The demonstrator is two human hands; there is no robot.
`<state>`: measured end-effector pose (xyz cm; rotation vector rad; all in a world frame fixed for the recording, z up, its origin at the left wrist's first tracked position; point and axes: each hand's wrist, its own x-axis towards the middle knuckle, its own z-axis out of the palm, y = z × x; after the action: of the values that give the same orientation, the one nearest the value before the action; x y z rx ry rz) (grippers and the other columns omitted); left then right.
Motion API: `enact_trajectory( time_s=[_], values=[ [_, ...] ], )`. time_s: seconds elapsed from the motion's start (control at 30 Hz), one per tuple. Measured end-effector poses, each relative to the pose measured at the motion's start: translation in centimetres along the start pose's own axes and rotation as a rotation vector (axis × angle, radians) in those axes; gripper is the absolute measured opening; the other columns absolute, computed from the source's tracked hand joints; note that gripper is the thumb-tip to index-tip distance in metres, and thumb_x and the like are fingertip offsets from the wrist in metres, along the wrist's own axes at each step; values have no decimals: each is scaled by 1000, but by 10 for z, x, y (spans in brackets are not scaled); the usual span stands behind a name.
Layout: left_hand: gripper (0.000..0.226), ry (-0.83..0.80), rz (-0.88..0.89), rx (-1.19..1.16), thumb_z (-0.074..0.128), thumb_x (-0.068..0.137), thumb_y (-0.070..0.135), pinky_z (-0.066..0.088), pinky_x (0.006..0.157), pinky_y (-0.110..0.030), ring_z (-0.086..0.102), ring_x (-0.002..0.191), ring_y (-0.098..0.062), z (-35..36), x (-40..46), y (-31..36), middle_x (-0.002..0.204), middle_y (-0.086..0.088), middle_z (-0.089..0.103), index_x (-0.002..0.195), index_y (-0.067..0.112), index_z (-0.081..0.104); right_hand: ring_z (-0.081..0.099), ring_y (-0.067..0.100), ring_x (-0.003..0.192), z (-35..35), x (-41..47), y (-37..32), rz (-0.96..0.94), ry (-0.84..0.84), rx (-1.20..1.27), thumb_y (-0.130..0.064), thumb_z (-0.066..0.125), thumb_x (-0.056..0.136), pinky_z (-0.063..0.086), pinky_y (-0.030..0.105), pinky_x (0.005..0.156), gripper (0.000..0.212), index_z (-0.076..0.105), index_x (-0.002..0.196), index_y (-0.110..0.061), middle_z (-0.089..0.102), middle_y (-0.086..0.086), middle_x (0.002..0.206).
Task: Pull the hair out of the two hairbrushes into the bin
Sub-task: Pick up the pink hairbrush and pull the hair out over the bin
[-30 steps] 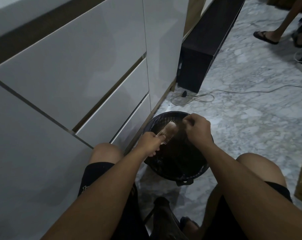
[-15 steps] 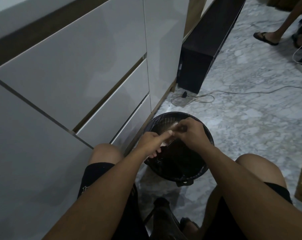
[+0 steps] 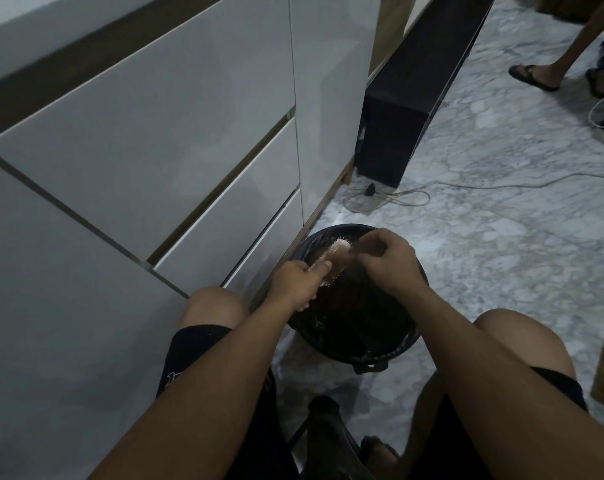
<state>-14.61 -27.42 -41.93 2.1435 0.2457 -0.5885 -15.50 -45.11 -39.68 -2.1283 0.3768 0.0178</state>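
A person sits low, seen from their own head looking down. Nearest the camera, two bare forearms reach forward over bare knees and black shorts (image 3: 196,351). Between the knees, on the floor, lies a dark shape too dim to identify.

Just beyond the knees stands a round black bin lined with a black plastic bag (image 3: 359,355), set on the grey-and-white marble floor (image 3: 501,258) and close against the base of the cabinets. Both hands are held over its opening.

The left hand (image 3: 299,284) is closed around the handle of a pale, pinkish-beige hairbrush with light bristles (image 3: 333,259), thumb laid along the handle. The brush head points away and to the right, above the far left part of the bin. The right hand (image 3: 387,259) is at the far end of the brush head, fingertips pinched together there; whether strands of hair are caught between them is too fine to tell.

To the left rises a bank of glossy white drawer fronts (image 3: 148,161) with dark gaps between them. Beyond the bin, a thin pale cable (image 3: 387,199) loops across the floor beside a tall dark brown cabinet (image 3: 397,133). At the far top right, another person's foot in a dark sandal (image 3: 532,76) stands on the marble.
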Motion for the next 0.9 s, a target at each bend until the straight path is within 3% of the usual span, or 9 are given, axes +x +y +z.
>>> enact_trajectory(
  time_s=[0.13,0.23,0.3,0.47,0.6,0.73,0.9],
  values=[
    [46,-24,-1,6,55,89,54,43,41,-20,57,46,-16,5,1,0,63,-3,65,86,10,67,55,9,104,7,-5,5,-166,-194,-126,-14,76,75,46,22,91,57,59,127,-29,55,-2,117],
    [42,-40,-7,12,55,89,52,44,43,-21,56,46,-17,6,2,0,62,-4,64,83,12,66,53,5,96,10,-6,5,-226,-202,-162,-13,73,81,42,9,81,36,69,115,-24,55,-3,111],
    [42,-33,-8,31,55,89,51,44,43,-22,56,45,-17,5,2,-1,61,-3,64,81,12,65,57,8,89,9,-5,3,-237,-106,-181,-8,68,84,47,17,79,21,76,101,-17,66,2,102],
    [44,-13,-37,-23,54,92,50,43,44,-22,56,48,-17,3,1,0,67,-5,65,94,7,65,64,13,92,3,-1,2,-112,40,-130,-4,59,86,50,28,88,23,76,99,-14,75,2,99],
    [32,-73,-66,-91,54,94,37,45,49,-24,56,55,-18,7,-3,4,74,-7,65,100,8,65,63,10,93,5,-1,3,-98,-10,-92,-16,67,84,50,26,88,22,72,105,-17,72,-2,100],
    [13,-126,-91,-181,57,89,22,41,50,-27,53,52,-18,12,-4,7,71,-8,63,91,12,64,63,12,99,10,-5,6,-171,-152,-94,-18,75,76,50,28,91,47,64,121,-27,64,0,108],
    [11,-162,-74,-179,55,89,12,41,50,-27,53,54,-18,12,-4,6,72,-8,62,92,10,65,64,14,89,12,-5,7,-265,-153,-243,-11,69,82,48,24,81,20,76,99,-19,70,2,95]
  ],
)
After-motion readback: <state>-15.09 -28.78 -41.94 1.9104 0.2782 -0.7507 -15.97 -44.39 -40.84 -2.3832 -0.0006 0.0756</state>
